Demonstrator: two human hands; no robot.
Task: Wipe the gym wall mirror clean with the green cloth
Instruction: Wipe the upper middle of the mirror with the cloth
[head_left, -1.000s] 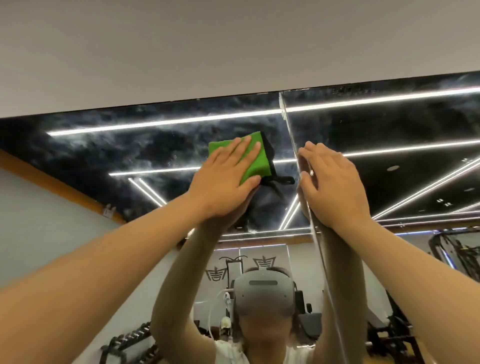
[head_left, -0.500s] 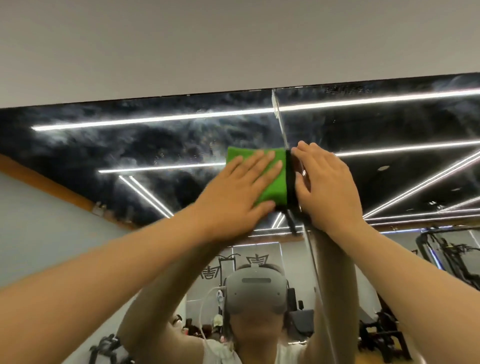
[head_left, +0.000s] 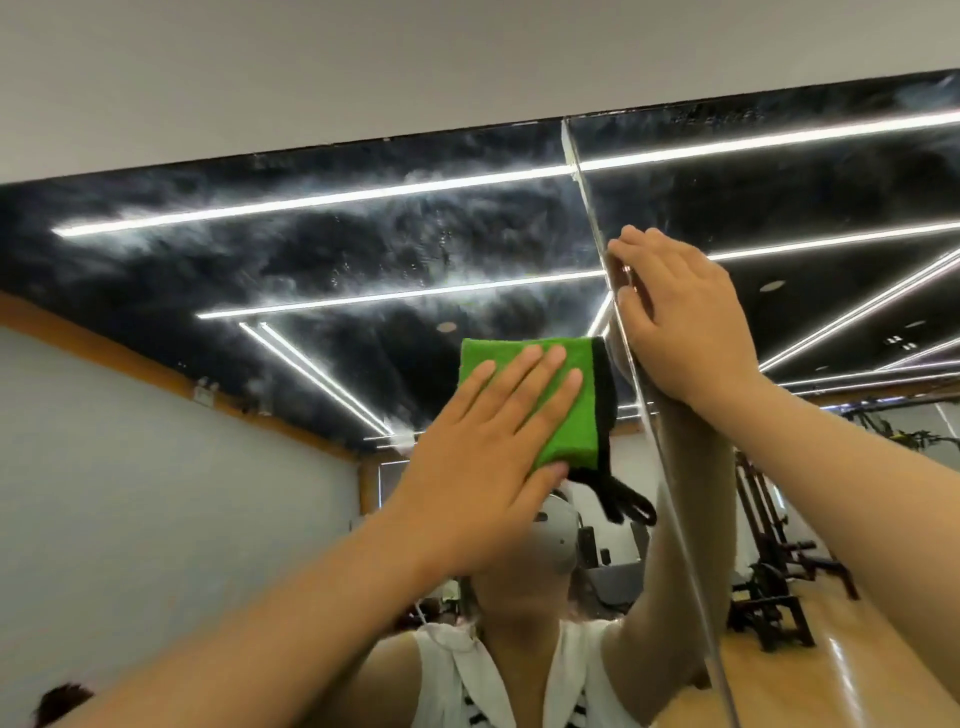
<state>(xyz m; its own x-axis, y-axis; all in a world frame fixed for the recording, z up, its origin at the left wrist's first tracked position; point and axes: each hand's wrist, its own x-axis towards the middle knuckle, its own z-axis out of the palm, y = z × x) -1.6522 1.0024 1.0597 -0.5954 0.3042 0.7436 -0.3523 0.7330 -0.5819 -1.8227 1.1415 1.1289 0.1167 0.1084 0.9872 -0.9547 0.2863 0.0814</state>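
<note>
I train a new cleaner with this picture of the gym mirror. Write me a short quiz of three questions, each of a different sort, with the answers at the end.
1. True or false: the left hand presses the green cloth flat against the mirror with straight fingers.
2. Where is the right hand?
A) on the cloth
B) on the glass, at the seam between two mirror panels
C) hanging down, away from the mirror
3. Fill the gap: the edge of the cloth that faces the seam is trimmed in ____.

Key: 1 true; 2 B; 3 black.
</note>
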